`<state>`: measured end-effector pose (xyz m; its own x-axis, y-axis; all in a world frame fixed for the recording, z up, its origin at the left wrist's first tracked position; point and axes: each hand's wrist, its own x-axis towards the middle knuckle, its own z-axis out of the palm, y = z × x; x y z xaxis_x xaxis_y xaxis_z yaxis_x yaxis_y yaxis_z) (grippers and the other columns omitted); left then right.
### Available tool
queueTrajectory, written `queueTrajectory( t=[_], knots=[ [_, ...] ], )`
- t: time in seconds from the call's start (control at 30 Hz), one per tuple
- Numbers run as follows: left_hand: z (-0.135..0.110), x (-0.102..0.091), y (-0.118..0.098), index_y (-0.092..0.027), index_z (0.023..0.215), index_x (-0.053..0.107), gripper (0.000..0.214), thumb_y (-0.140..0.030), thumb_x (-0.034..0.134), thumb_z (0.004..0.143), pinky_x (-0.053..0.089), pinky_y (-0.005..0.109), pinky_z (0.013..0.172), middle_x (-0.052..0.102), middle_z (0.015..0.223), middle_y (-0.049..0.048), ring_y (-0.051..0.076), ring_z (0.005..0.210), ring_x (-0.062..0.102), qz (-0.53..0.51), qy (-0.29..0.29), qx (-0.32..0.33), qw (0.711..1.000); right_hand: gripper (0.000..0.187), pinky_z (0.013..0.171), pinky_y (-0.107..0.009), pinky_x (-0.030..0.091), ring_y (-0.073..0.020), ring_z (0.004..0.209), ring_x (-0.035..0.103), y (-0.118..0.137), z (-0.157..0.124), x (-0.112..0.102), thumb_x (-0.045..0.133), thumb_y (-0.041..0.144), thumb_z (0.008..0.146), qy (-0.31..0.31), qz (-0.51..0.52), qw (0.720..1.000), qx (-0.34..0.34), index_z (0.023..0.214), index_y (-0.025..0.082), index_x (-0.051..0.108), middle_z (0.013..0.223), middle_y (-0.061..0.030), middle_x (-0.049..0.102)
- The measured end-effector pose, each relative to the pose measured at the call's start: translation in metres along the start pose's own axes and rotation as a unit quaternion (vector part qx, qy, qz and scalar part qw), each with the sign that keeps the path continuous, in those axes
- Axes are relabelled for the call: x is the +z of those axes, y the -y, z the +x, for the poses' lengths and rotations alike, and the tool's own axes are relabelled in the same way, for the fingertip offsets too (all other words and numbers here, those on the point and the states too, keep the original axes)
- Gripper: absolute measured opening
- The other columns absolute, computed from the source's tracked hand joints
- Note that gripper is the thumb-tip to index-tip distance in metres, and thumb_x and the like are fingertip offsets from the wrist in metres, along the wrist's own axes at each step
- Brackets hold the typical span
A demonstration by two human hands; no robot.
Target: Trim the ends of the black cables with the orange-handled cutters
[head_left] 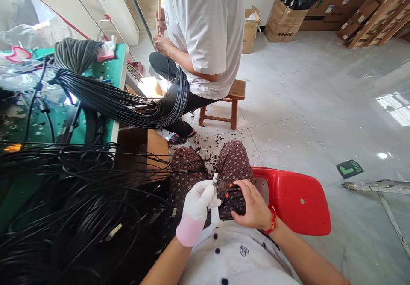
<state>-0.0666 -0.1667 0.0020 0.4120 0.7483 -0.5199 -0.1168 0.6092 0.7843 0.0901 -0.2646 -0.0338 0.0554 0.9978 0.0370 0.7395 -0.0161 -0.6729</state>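
My left hand (198,204), in a white glove with a pink cuff, is closed in a pinch on a thin cable end (215,177) above my lap. My right hand (251,206), bare with a red bracelet, is closed round a small pair of cutters (226,186) with orange and black handles. The cutter's jaws meet the cable end right beside my left fingers. Both hands rest over my patterned trousers (230,161). A tangle of thin black cables (80,204) spreads from my lap out to the left.
Another person in a white shirt (205,33) sits on a wooden stool (235,101) ahead, with a thick bundle of black cables (128,105) running from the green table (118,67). Black offcuts litter the tiled floor (211,142). A red plastic chair (294,199) stands at my right; cardboard boxes (285,20) line the far wall.
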Motion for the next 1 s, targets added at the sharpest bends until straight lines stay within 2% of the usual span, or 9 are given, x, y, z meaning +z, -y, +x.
queueTrajectory(
  t=[0.33, 0.53, 0.63, 0.73, 0.83, 0.9, 1.0],
  knots=[
    [0.004, -0.008, 0.006, -0.014, 0.061, 0.050, 0.033, -0.040, 0.064, 0.076, 0.036, 0.021, 0.049, 0.043, 0.047, -0.0054, 0.007, 0.045, 0.040, -0.038, 0.065, -0.027, 0.997, 0.061, 0.089, -0.035, 0.046, -0.0223, 0.099, 0.052, 0.004, 0.002, -0.005, 0.060, 0.020, 0.064, 0.001, 0.025, 1.000, 0.010, 0.122, 0.017, 0.041, 0.109, -0.0090, 0.052],
    [0.006, -0.012, 0.012, -0.015, 0.054, 0.044, 0.037, -0.036, 0.062, 0.078, 0.036, 0.021, 0.048, 0.042, 0.046, -0.0057, 0.006, 0.044, 0.038, -0.063, 0.072, -0.031, 0.995, 0.056, 0.081, -0.031, 0.049, -0.0186, 0.089, 0.056, 0.002, 0.000, -0.001, 0.055, 0.014, 0.066, 0.005, 0.051, 0.998, 0.024, 0.121, 0.018, 0.044, 0.103, -0.0067, 0.055],
    [0.005, -0.013, 0.013, -0.015, 0.060, 0.052, 0.030, -0.037, 0.061, 0.079, 0.039, 0.022, 0.050, 0.045, 0.046, -0.0056, 0.006, 0.044, 0.040, -0.027, 0.040, -0.016, 0.999, 0.053, 0.077, -0.028, 0.050, -0.0154, 0.081, 0.056, 0.000, -0.002, 0.000, 0.052, 0.011, 0.068, -0.015, 0.076, 0.996, 0.044, 0.119, 0.019, 0.046, 0.097, -0.0047, 0.055],
    [0.003, -0.012, 0.012, -0.014, 0.081, 0.063, 0.021, -0.034, 0.061, 0.078, 0.043, 0.022, 0.053, 0.055, 0.052, -0.0031, 0.009, 0.049, 0.049, 0.068, -0.030, 0.006, 0.997, 0.050, 0.075, -0.028, 0.051, -0.0148, 0.077, 0.056, 0.001, -0.004, -0.004, 0.050, 0.011, 0.069, -0.049, 0.076, 0.994, 0.062, 0.119, 0.019, 0.046, 0.093, -0.0043, 0.055],
    [0.002, -0.010, 0.010, -0.014, 0.087, 0.065, 0.023, -0.033, 0.061, 0.076, 0.046, 0.022, 0.055, 0.063, 0.063, 0.0000, 0.011, 0.054, 0.056, 0.140, -0.079, 0.023, 0.987, 0.055, 0.083, -0.034, 0.049, -0.0201, 0.091, 0.055, 0.004, -0.005, -0.010, 0.053, 0.014, 0.067, -0.047, 0.026, 0.998, 0.034, 0.120, 0.017, 0.044, 0.102, -0.0080, 0.055],
    [0.002, -0.008, 0.010, -0.013, 0.087, 0.065, 0.024, -0.033, 0.061, 0.075, 0.048, 0.023, 0.057, 0.065, 0.069, 0.0014, 0.012, 0.057, 0.058, 0.164, -0.093, 0.031, 0.982, 0.058, 0.089, -0.039, 0.046, -0.0244, 0.100, 0.052, 0.005, -0.005, -0.012, 0.056, 0.018, 0.066, -0.039, -0.022, 0.999, 0.016, 0.122, 0.016, 0.044, 0.108, -0.0105, 0.054],
    [0.001, -0.006, 0.011, -0.013, 0.089, 0.066, 0.026, -0.033, 0.061, 0.074, 0.050, 0.025, 0.060, 0.068, 0.076, 0.0034, 0.013, 0.060, 0.060, 0.186, -0.098, 0.036, 0.977, 0.060, 0.090, -0.042, 0.045, -0.0265, 0.102, 0.051, 0.006, -0.005, -0.011, 0.059, 0.024, 0.067, -0.032, -0.073, 0.997, 0.012, 0.124, 0.014, 0.043, 0.108, -0.0122, 0.053]
  ],
)
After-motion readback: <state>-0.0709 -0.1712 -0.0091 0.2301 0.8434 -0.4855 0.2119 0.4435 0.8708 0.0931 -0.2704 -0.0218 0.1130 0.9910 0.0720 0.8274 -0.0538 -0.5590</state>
